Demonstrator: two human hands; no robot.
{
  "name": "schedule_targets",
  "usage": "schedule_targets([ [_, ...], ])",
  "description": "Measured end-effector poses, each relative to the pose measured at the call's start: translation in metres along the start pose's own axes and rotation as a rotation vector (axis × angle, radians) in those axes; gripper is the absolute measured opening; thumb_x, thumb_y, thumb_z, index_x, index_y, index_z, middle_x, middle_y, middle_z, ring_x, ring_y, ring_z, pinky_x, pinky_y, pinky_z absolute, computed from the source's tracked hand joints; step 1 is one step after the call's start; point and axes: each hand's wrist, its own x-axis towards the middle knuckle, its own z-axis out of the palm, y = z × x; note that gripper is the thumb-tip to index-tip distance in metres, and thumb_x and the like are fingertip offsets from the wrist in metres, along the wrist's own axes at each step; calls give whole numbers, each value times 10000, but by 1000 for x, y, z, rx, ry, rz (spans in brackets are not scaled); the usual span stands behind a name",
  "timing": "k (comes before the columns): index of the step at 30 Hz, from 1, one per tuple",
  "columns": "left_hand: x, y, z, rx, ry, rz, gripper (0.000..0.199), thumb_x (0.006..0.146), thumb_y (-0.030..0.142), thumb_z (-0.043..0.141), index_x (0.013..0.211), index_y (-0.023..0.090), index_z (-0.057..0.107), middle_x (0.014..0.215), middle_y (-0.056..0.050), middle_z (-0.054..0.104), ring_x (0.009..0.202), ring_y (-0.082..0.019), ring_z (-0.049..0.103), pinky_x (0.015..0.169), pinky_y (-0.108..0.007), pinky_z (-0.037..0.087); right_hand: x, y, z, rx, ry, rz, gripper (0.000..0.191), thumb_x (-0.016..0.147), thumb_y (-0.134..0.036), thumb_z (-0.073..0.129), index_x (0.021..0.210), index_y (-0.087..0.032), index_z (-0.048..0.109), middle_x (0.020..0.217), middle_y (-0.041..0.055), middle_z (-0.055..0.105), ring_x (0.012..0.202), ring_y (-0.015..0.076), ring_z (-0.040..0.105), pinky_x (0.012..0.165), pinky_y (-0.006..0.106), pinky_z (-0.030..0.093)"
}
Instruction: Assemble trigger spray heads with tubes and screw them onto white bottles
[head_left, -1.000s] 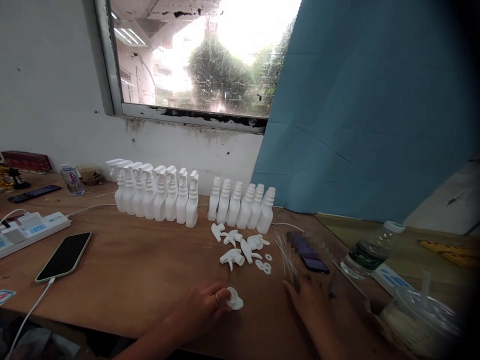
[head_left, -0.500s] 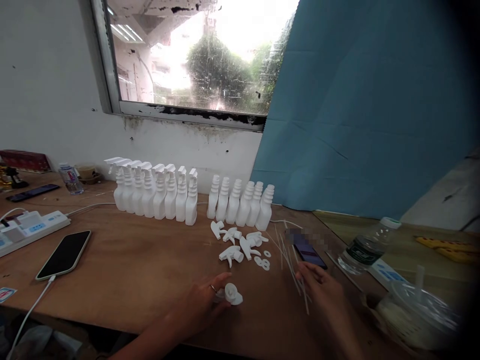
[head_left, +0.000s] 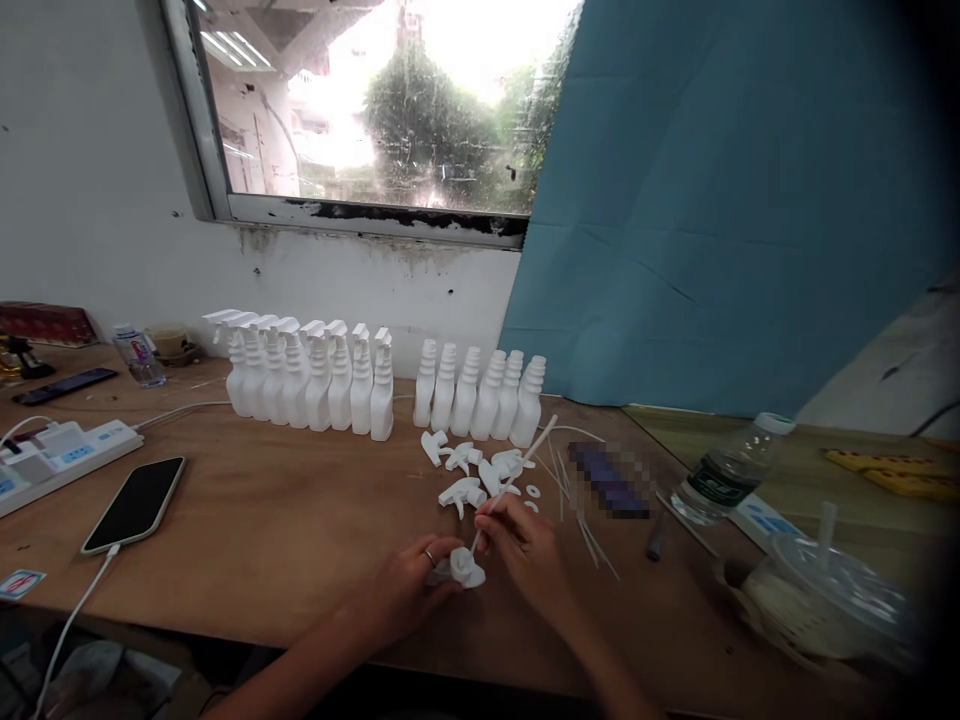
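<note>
My left hand (head_left: 412,585) is closed around a white trigger spray head (head_left: 466,568), its round collar facing up. Pinched in my right hand (head_left: 525,550) is a thin white dip tube (head_left: 541,438), slanting down so its lower end is at the collar; whether it sits inside I cannot tell. Just beyond my hands lie several loose spray heads (head_left: 461,494) and small white washers (head_left: 532,491), partly covered by my right hand. More thin tubes (head_left: 592,540) rest on the table to the right.
Along the wall stand white bottles with spray heads (head_left: 319,385) and bottles with bare necks (head_left: 466,390). At right are a blurred phone (head_left: 611,480), a water bottle (head_left: 724,475) and a lidded cup (head_left: 825,600). A charging phone (head_left: 135,505) and power strip (head_left: 71,455) occupy the left.
My right hand has picked a tube from the pile and moved left with it to the spray head. My left hand has stayed nearly in place, still holding the spray head.
</note>
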Motion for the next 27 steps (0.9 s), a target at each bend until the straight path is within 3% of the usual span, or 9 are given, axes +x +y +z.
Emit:
schedule_targets([
  [11, -1, -2, 2, 39, -8, -4, 414, 828, 205, 678, 1222, 251, 560, 1127, -34, 656, 1018, -208, 609, 893, -324, 484, -2, 7, 4, -77, -67, -42, 173, 969, -328, 485, 860, -221, 565, 684, -18, 587, 617, 132, 565, 613, 241, 465],
  [21, 0, -1, -1, 36, -13, 22, 471, 833, 199, 677, 1269, 287, 524, 1101, -18, 654, 998, -205, 618, 877, -328, 488, -6, -4, 8, -110, -148, -113, 129, 962, -268, 484, 872, -217, 560, 714, -24, 553, 649, 124, 543, 652, 234, 452],
  [27, 1, 0, 0, 45, -20, 5, 448, 819, 193, 690, 1237, 263, 545, 1108, -29, 658, 991, -212, 622, 875, -335, 494, -4, -6, 6, -107, -140, -39, 153, 967, -303, 481, 863, -215, 550, 704, -27, 554, 642, 128, 552, 642, 236, 452],
])
